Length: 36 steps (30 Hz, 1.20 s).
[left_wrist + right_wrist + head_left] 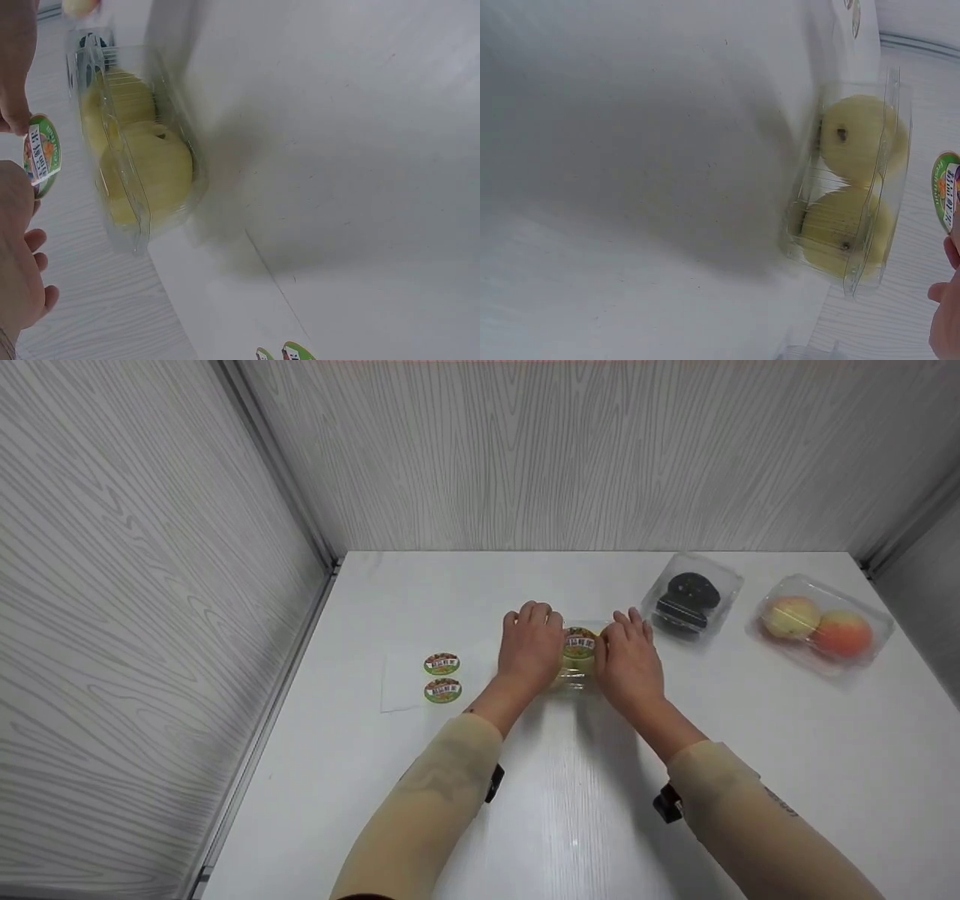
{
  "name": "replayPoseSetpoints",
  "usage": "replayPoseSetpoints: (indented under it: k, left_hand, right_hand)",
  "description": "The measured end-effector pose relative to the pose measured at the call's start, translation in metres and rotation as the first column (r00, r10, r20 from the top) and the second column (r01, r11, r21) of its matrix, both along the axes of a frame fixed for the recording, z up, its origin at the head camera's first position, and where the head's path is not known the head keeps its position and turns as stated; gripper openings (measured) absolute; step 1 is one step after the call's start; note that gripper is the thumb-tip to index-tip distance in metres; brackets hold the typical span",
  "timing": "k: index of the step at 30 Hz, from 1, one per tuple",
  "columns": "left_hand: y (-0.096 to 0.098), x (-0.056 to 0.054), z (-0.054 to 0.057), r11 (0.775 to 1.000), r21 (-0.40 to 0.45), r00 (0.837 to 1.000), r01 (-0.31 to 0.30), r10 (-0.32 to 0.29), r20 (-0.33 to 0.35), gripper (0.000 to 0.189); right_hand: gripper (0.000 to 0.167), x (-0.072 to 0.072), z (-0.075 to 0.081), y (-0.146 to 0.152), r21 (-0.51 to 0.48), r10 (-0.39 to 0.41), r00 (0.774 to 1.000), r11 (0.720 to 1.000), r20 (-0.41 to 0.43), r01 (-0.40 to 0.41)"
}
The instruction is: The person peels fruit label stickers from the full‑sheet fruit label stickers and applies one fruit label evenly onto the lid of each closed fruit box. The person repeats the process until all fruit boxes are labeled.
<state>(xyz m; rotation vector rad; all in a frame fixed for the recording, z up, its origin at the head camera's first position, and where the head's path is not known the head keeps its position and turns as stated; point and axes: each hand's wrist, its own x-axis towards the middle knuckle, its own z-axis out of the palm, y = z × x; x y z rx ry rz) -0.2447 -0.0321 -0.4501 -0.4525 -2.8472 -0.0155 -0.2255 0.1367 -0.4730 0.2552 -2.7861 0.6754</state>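
An oval fruit-pattern sticker (580,643) is stretched between my two hands, above a clear plastic box (137,241). At its left edge my left hand (531,649) pinches it with thumb and finger. My right hand (631,664) pinches the opposite edge. In the left wrist view the sticker (42,155) stands apart from the lid. Inside the closed box lie two round yellow fruits (855,142), pear-like in look. The right wrist view cuts off most of my right hand (946,307) and part of the sticker (946,189).
Left of the hands, two more oval stickers (442,664) lie on a white backing sheet (401,690). At the back right stand a clear box (724,577) with dark fruits and another (874,622) with a yellow and an orange-red fruit. Wood-grain panels (585,457) enclose the white table.
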Motion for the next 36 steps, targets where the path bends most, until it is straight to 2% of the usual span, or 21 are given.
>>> replayPoseSetpoints:
  k: [12,19,22,29,36]
  left_hand:
    - [0.003,-0.001,0.001,1.0,0.004,1.0,0.009,-0.009,0.005,0.036]
    - [0.003,-0.002,0.004,1.0,-0.007,1.0,0.027,-0.027,-0.003,0.036]
    - [0.003,-0.003,0.004,0.999,-0.008,0.999,0.034,-0.034,-0.002,0.037]
    - [0.003,-0.008,0.003,0.999,-0.013,0.999,0.033,-0.032,0.019,0.038]
    - [0.003,-0.011,0.003,0.998,-0.057,0.998,0.023,-0.02,0.056,0.04]
  right_hand:
    - [0.024,0.002,0.002,0.001,-0.007,-0.051,0.999,0.999,0.005,0.051]
    - [0.022,-0.002,-0.002,0.004,0.028,-0.024,0.986,0.999,-0.167,0.029]
    - [0.021,-0.004,-0.004,0.007,0.049,-0.013,0.979,0.999,-0.205,0.023]
    - [0.023,-0.006,-0.004,0.01,0.081,-0.013,0.988,0.996,-0.156,0.026]
    - [0.023,-0.008,-0.005,0.007,0.084,-0.016,0.996,0.996,-0.093,0.024]
